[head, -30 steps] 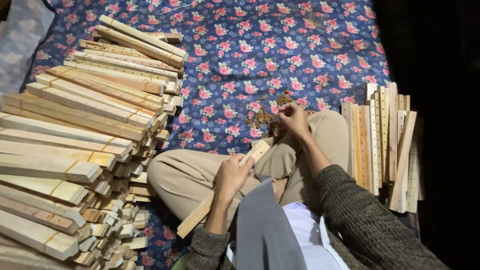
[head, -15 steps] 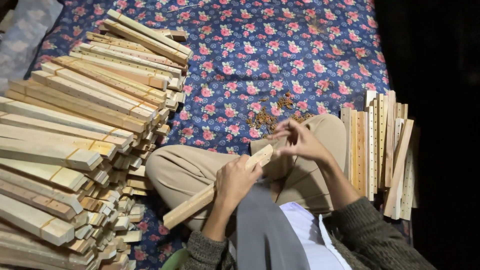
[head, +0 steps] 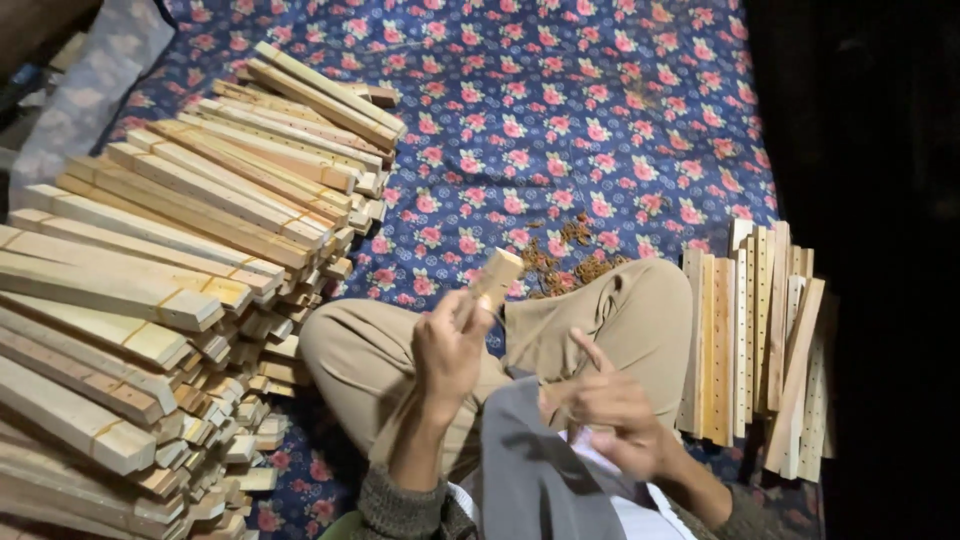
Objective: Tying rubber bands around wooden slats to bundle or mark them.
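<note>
Wooden slat [head: 493, 281] mostly hidden by left hand [head: 450, 345].

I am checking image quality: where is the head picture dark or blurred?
Head view: the right edge falls into near-black shadow beyond the drilled slats; the right hand is slightly motion-blurred; the left hand, its wooden stick and the stacked sticks are evenly lit.

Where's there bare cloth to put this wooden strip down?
Free: the flowered cloth beyond the knees, between the big stack of wooden strips and the dark right edge. Crowded: the small brown bits by the knee, and the drilled strips at right.
</note>
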